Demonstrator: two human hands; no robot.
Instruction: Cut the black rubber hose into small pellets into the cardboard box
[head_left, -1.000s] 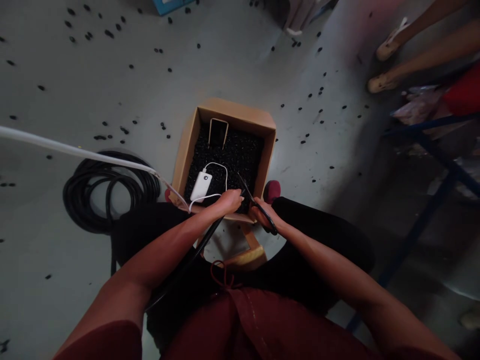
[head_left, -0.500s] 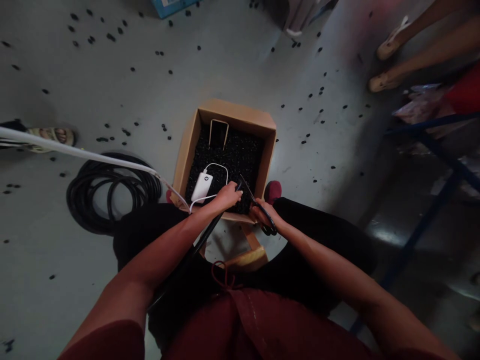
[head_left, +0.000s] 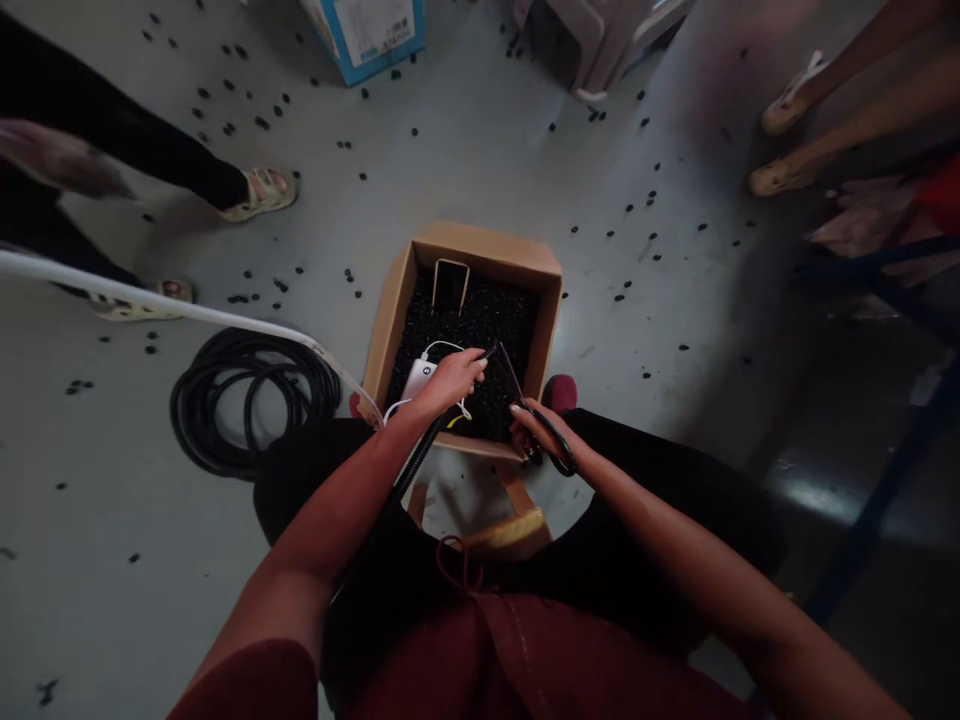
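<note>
My left hand (head_left: 461,378) is closed on the end of a black tube (head_left: 420,455) that runs back under my left forearm. In my right hand (head_left: 531,425) I hold black-handled scissors (head_left: 556,447), their blades apart close to the tube's end. Both hands are over the near side of an open cardboard box (head_left: 388,318) filled with small black pieces (head_left: 499,310). A phone (head_left: 451,287) leans at the box's far side. Partly behind my left hand lies a white power bank (head_left: 422,374) with a white cable.
Coiled black tubing (head_left: 214,420) lies on the floor at left, below a white strip (head_left: 225,318). A person's sandalled feet (head_left: 264,192) are at upper left, another person's feet (head_left: 780,176) at upper right. A blue carton (head_left: 382,68) and a plastic stool (head_left: 592,60) stand beyond.
The scissor blades look wider apart, and my left hand covers more of the power bank. A person has stepped in at left. The whole view has shifted slightly.
</note>
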